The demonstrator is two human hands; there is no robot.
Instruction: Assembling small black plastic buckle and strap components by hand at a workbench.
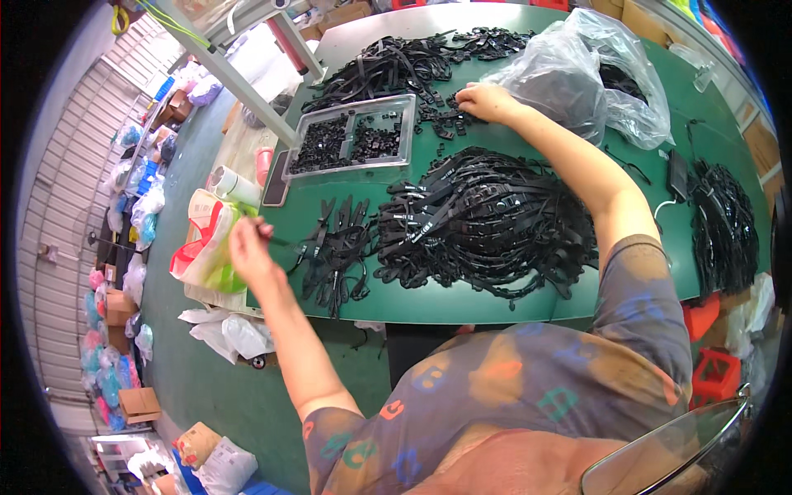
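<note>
My left hand [252, 247] is out at the table's left edge, closed on a dark strap [285, 242] whose blurred length points right. Beside it lies a small bunch of black straps [337, 252]. A big bundle of black straps with pale print [487, 219] spreads across the middle. My right hand [487, 102] reaches over that bundle to loose small black plastic pieces [445, 122]. Its fingers are drawn together among them, and whatever they grip is hidden. A clear divided plastic box [410, 132] holds many more small black parts.
Loose black straps [388, 70] pile up at the back, beside a clear plastic bag [569, 74]. Another black strap bundle [724, 227] hangs over the right edge. A phone [276, 179], a white cup [233, 186] and a green-white bag [216, 256] stand left, near a metal post [256, 103].
</note>
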